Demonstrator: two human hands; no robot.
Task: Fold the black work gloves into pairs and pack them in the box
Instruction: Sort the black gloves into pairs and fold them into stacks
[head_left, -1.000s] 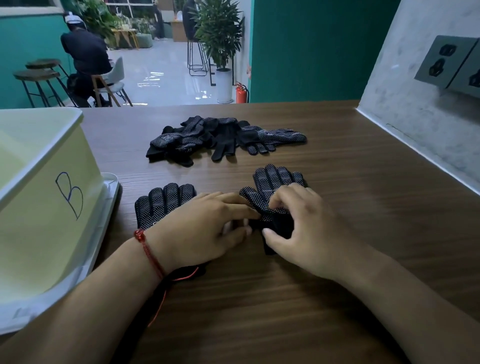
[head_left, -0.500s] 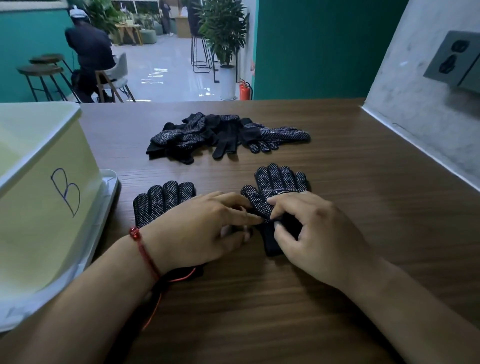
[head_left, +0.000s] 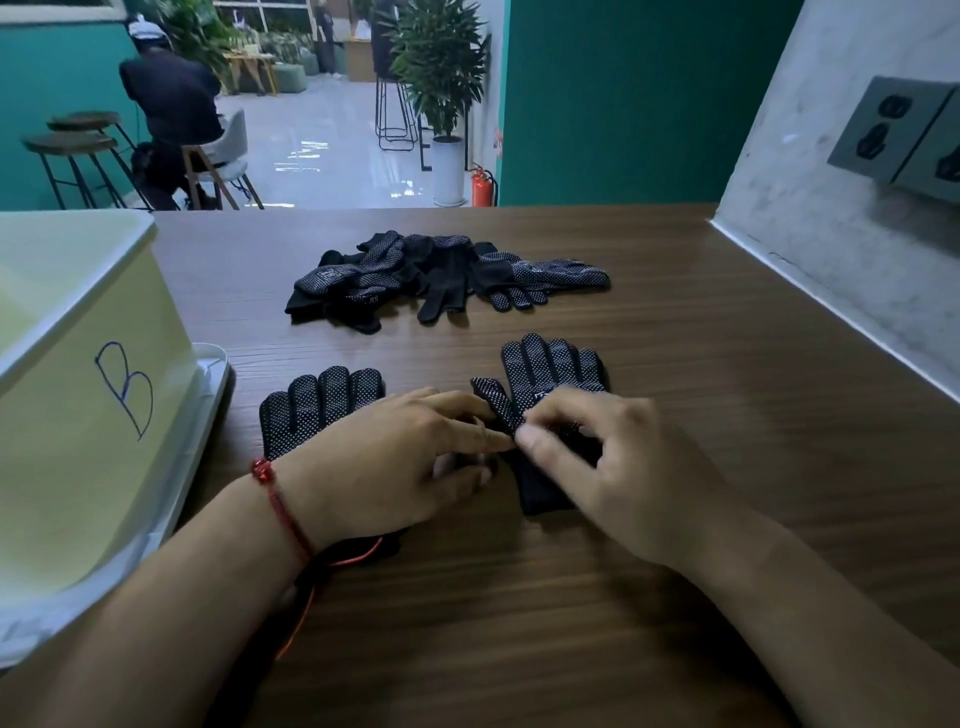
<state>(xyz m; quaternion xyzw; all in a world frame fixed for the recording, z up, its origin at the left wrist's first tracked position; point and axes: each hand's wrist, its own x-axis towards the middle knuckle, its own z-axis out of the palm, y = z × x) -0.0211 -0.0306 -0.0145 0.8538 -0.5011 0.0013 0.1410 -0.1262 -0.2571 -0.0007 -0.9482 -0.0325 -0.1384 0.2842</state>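
Note:
Two black dotted work gloves lie flat on the wooden table, fingers pointing away from me. My left hand (head_left: 400, 457) rests on the left glove (head_left: 317, 402), its fingers reaching toward the other one. My right hand (head_left: 618, 462) lies over the palm of the right glove (head_left: 550, 369) and pinches that glove's thumb edge between thumb and forefinger. A loose pile of several more black gloves (head_left: 441, 275) sits farther back. The pale yellow box (head_left: 78, 415) marked "B" stands at the left.
The box stands on its white lid (head_left: 208, 395) at the table's left edge. A grey wall with sockets (head_left: 893, 140) runs along the right side. Beyond the table's far edge a person sits on a chair among stools and plants.
My right hand has shifted slightly right and lifted its fingers, so more of the right glove's thumb shows. My left hand stays on the left glove. The gloves have not moved.

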